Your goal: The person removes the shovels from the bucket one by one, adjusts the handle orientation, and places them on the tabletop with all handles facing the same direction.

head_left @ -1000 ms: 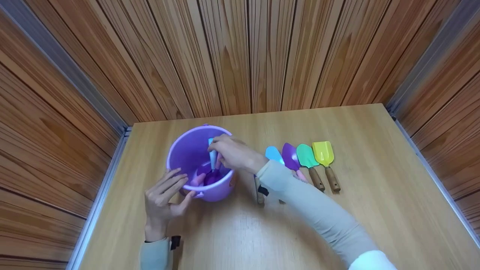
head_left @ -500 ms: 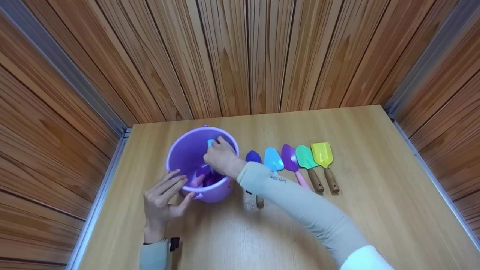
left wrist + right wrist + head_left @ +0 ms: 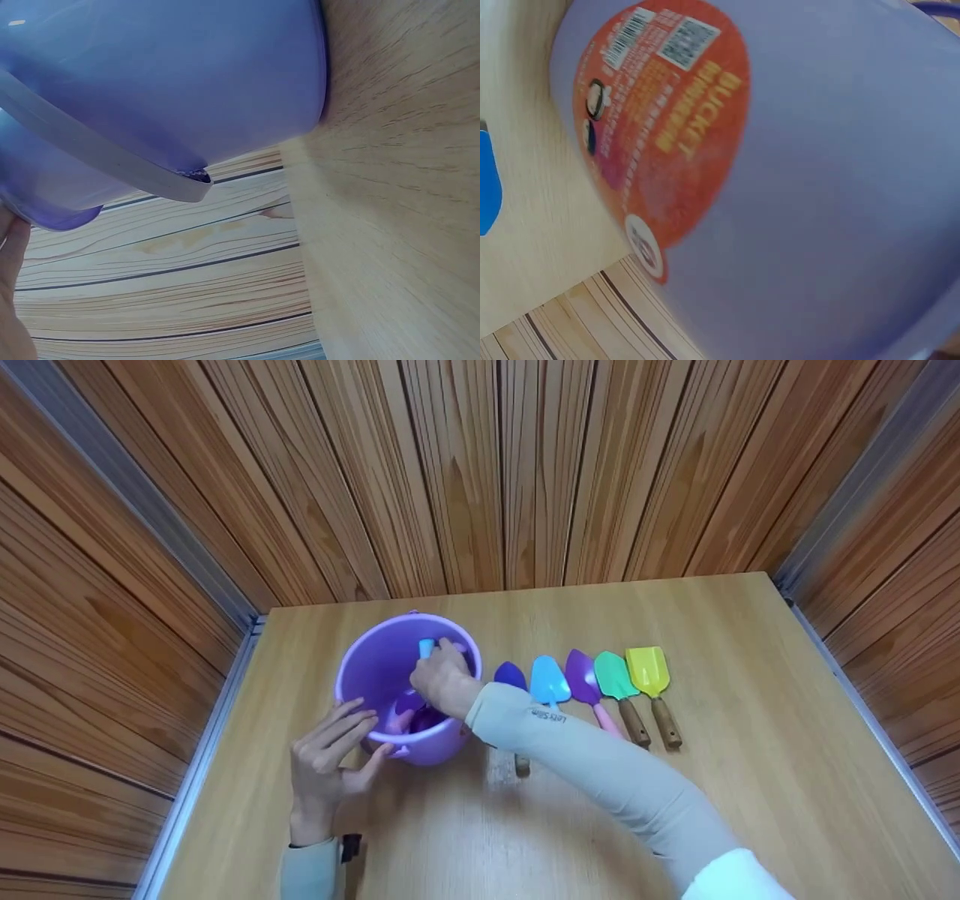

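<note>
A purple bucket (image 3: pixel 375 656) stands upright at the left of the table, its sticker (image 3: pixel 664 112) filling much of the right wrist view. My left hand (image 3: pixel 326 761) holds its near-left rim, fingertips over the edge and thumb by the handle lug. My right hand (image 3: pixel 444 679) reaches inside with curled fingers. Beside them rises the light blue handle (image 3: pixel 426 648) of a tool whose lower part my hand hides. Pink and purple pieces (image 3: pixel 403 721) lie at the bucket's bottom. The bucket's handle (image 3: pixel 112 154) hangs along its side in the left wrist view.
Right of the bucket lie several trowels in a row: dark blue (image 3: pixel 511 673), light blue (image 3: pixel 550 681), purple (image 3: pixel 582 675), green (image 3: pixel 615 675) and yellow (image 3: pixel 648 670). My right forearm (image 3: pixel 585 761) crosses over some handles. Wood-panelled walls (image 3: pixel 480 472) enclose the table.
My right hand has moved left and deeper into the bucket, covering more of the light blue handle. The dark blue trowel has come into view. My left hand has stayed put.
</note>
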Demonstrator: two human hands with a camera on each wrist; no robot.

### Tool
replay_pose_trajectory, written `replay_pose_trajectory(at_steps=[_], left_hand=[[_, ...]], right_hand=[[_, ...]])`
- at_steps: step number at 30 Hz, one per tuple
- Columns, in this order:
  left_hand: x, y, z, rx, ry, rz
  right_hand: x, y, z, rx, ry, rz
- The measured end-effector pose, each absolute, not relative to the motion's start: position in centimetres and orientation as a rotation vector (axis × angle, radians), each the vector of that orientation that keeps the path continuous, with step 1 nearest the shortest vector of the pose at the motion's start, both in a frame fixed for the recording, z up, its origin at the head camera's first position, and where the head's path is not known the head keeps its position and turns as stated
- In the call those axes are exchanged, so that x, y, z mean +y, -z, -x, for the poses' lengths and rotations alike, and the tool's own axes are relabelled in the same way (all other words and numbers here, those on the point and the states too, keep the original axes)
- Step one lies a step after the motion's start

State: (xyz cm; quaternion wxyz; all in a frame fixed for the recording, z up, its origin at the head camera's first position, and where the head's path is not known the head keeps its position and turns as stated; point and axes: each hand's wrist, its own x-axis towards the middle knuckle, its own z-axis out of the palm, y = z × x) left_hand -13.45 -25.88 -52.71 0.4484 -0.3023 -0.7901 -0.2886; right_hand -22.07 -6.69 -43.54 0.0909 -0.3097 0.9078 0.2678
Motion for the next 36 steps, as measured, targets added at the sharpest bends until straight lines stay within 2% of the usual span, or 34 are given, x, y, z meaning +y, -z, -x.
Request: replay_pose_trajectory(at_steps=[17,29,36], left_hand=[[-25.9,52.7,13.4,-1.949,0.729,0.744],[-26.1,52.7,13.3,-1.955,0.738,0.747],[-25.8,52.8,13.4,-1.962,0.734,0.742]], right_hand=[[-4.4,38.3,21.3,2.820,-0.909,0.875],[-0.2,37.7,21.4,3.044,-0.872,0.954],[3.2,37.8,21.9,3.174,-0.554,1.016]])
